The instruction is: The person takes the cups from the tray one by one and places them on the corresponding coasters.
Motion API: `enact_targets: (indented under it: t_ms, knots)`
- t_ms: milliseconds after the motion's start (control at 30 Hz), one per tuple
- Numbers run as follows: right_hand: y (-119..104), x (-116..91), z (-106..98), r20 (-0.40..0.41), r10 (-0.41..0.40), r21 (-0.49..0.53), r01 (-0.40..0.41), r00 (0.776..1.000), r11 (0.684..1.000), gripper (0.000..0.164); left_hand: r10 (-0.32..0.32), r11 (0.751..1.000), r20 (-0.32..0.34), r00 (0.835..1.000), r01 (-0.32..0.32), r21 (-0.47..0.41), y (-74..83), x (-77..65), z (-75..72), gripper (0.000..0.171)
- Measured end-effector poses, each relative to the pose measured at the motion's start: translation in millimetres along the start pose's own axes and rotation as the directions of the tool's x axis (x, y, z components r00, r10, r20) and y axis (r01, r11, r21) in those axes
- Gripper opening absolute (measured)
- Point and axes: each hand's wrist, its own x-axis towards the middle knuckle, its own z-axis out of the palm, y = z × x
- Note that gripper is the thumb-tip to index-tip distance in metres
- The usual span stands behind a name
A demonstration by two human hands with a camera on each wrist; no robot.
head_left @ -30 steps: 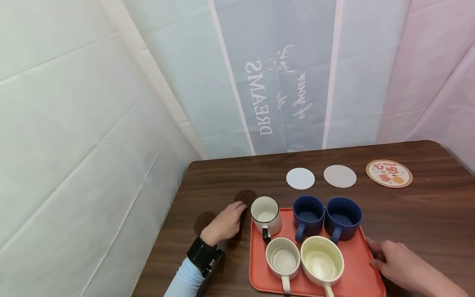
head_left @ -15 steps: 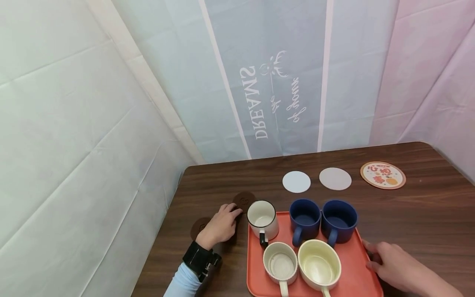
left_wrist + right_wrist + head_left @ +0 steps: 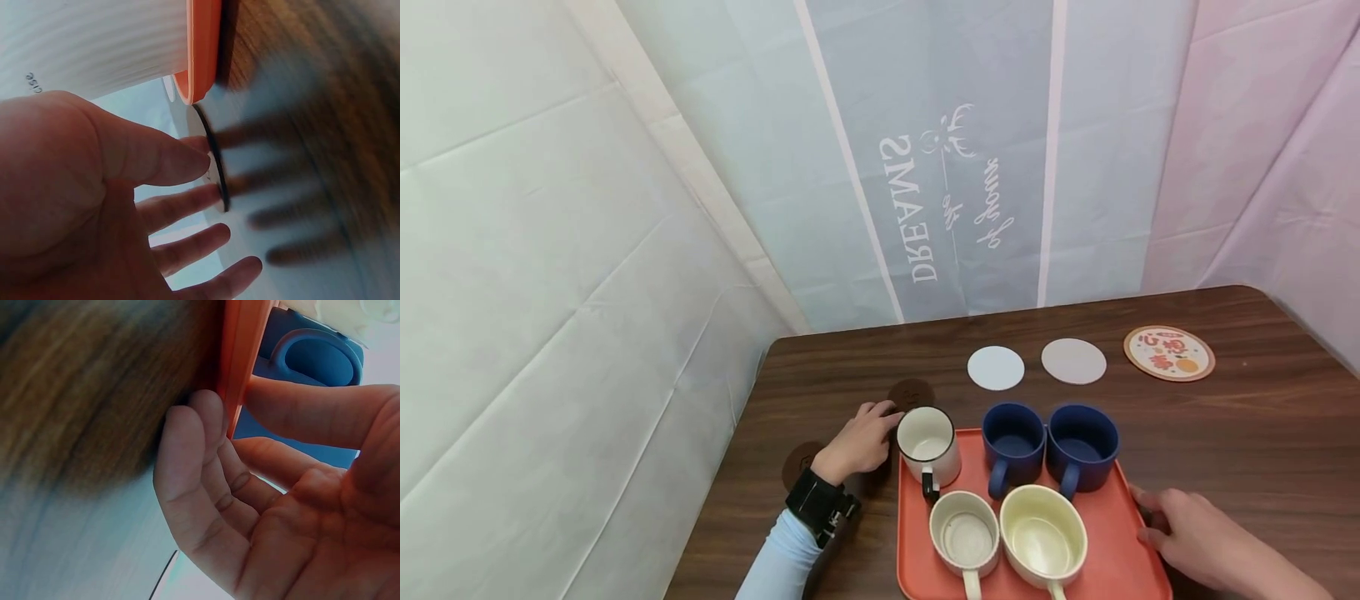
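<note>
My left hand (image 3: 859, 442) lies low over the table, left of the orange-red tray (image 3: 1120, 550), its fingertips touching a dark round coaster (image 3: 913, 392). In the left wrist view the fingers are fairly straight, with thumb and fingertips at the thin coaster (image 3: 215, 172). My right hand (image 3: 1197, 533) grips the tray's right rim, thumb on one side and fingers curled at the other. On the tray stand a white mug with a black handle (image 3: 927, 450), two blue mugs (image 3: 1013, 446), a small cream mug (image 3: 965, 533) and a larger pale-yellow mug (image 3: 1043, 533).
A second dark coaster (image 3: 800, 462) lies by my left wrist. Behind the tray, a white coaster (image 3: 996, 367), a pale grey coaster (image 3: 1073, 361) and a printed coaster (image 3: 1168, 353) form a row. Curtains (image 3: 977, 208) hang beyond the table's back edge.
The dark coaster under my left fingertips has slid a little right and away, and the left hand has moved with it. My right hand stays at the tray; the head view has shifted slightly.
</note>
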Motion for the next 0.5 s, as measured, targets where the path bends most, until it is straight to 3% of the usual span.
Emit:
enact_targets:
  t_ms: [233,500]
  knots:
    - [1,0,0,0.008,0.006,0.011,-0.006,1.0,1.0,0.044,0.054,0.998,0.01,0.999,-0.053,-0.038,-1.1,16.1,-3.2,0.049]
    - [0,-1,3,0.0,0.01,0.023,-0.01,1.0,1.0,0.046,0.024,0.995,0.02,1.0,-0.022,-0.095,-6.4,18.3,-2.4,0.046]
